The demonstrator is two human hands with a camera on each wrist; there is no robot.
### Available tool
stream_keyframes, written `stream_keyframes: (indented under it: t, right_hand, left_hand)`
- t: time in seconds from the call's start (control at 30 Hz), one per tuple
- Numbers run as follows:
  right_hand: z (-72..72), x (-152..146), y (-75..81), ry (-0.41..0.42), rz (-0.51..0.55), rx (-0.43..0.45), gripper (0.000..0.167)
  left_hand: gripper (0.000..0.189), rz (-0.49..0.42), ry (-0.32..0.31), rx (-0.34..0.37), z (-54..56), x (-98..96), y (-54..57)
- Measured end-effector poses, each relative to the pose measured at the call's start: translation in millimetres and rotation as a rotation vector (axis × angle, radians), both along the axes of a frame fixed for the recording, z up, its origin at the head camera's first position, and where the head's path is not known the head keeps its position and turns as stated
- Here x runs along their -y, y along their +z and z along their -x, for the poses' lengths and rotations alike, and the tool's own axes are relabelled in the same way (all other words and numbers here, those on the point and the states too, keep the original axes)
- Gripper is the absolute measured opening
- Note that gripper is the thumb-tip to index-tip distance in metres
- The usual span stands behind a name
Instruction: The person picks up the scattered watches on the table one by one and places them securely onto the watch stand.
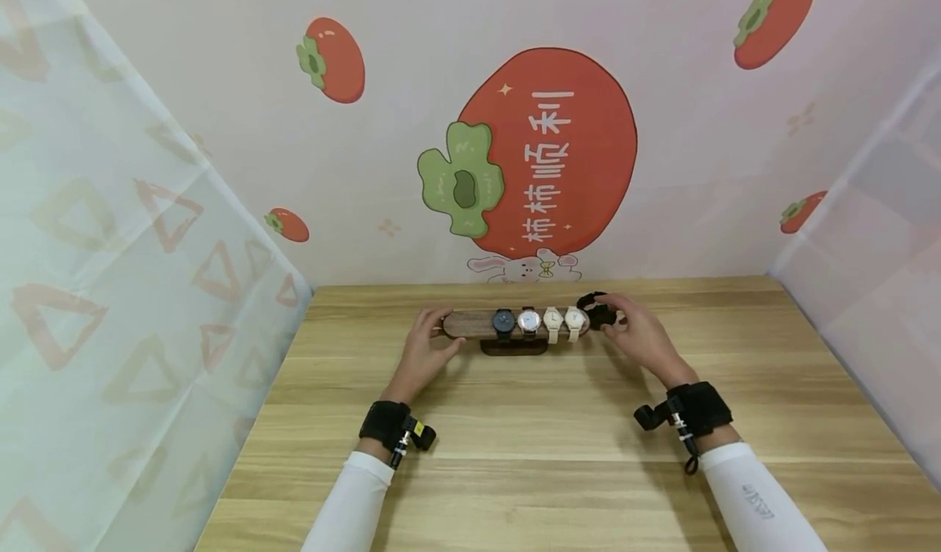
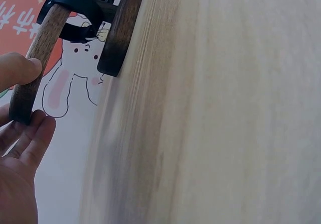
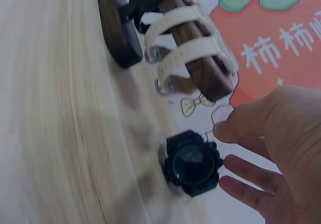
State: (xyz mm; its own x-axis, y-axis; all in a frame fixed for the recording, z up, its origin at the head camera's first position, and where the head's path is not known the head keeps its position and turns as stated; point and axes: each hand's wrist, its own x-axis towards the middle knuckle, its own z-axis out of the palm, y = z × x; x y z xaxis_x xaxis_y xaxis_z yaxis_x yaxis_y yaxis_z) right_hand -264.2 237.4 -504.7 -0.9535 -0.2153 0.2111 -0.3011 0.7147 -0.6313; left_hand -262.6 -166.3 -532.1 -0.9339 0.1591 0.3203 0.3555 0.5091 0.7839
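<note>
A dark wooden watch stand (image 1: 470, 324), a long rounded bar on a short base (image 1: 514, 348), carries two dark-strapped watches and two cream ones. My left hand (image 1: 430, 344) pinches the bar's left end, thumb on one side and fingers at the other, as the left wrist view shows. Off the bar's right end, a chunky black watch (image 3: 193, 164) is on the table, its round face towards the right wrist camera. My right hand (image 1: 638, 336) is beside that watch, thumb and fingers apart, fingertips right at its edge. The cream watches (image 3: 193, 56) are strapped round the bar near this hand.
The wood-grain table (image 1: 529, 454) ends at a back wall cloth (image 1: 691, 233) printed with persimmons and a rabbit, close behind the stand. Patterned cloth walls (image 1: 132, 291) close off both sides. Each wrist wears a black strap (image 1: 385, 423) with a small camera.
</note>
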Motion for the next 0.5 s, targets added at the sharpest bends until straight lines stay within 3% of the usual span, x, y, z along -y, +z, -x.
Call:
stream_keyframes:
  t: [0.5]
  right_hand:
    - [14.3, -10.0, -10.0, -0.091, -0.091, 0.002, 0.046]
  left_hand:
    - [0.061, 0.004, 0.001, 0.003, 2.5, 2.2, -2.6]
